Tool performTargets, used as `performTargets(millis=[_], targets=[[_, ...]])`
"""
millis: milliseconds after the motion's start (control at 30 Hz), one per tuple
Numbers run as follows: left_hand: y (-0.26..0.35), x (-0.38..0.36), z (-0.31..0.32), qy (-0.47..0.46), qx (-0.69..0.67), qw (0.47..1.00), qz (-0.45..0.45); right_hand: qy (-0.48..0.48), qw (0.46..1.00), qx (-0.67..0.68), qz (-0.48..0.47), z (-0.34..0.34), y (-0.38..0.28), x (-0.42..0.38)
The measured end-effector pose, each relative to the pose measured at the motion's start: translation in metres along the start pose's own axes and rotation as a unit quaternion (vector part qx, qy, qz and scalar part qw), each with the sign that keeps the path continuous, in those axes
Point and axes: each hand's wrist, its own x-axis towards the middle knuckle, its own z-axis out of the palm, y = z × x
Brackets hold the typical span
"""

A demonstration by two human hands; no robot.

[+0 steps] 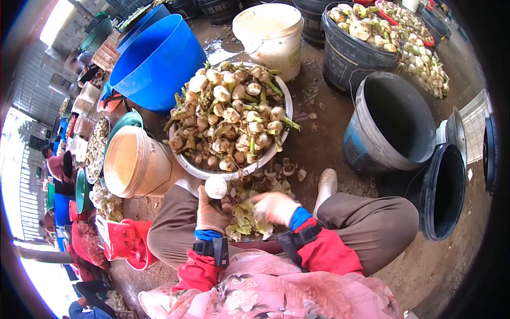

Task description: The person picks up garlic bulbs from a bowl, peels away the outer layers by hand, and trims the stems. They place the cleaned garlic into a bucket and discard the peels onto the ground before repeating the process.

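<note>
My left hand (210, 215) is closed around a peeled white garlic bulb (215, 187), its round face turned up between thumb and fingers. To its right, my right hand (275, 207) is smeared by motion, fingers pointing toward the left hand; I cannot tell what it holds. Between and below both hands lies a heap of torn garlic skins and leaves (244, 219). Just beyond the hands stands a wide white basin (285, 143), piled high with garlic bulbs (229, 114) that carry dirt, roots and cut green stems.
A cream bucket (127, 165) stands left of my knee, a red bag (123, 239) below it. Blue tubs (154, 64) and a white lidded bucket (268, 32) are behind the basin. Black buckets (366, 133) stand at right, one full of garlic (366, 26). Other people (56, 165) sit far left.
</note>
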Motion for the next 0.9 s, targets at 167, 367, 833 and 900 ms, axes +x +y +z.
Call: performTargets(millis=[167,367,833,900], targets=[[0.03,0.0,-0.001,0.019,-0.015,0.999,0.043,-0.025,0.879,-0.423,0.216,0.02,-0.018,0.001],[0.195,0.038,-0.036,0.018,-0.221,0.892,0.393,0.055,0.918,-0.332,0.21,0.014,0.002,0.002],[0.03,0.193,0.049,0.148,0.733,0.612,0.258,0.048,0.908,-0.359,0.209,0.007,0.016,0.014],[0.038,0.202,0.05,0.152,0.759,0.603,0.191,0.067,0.918,-0.319,0.227,0.004,0.015,0.016]])
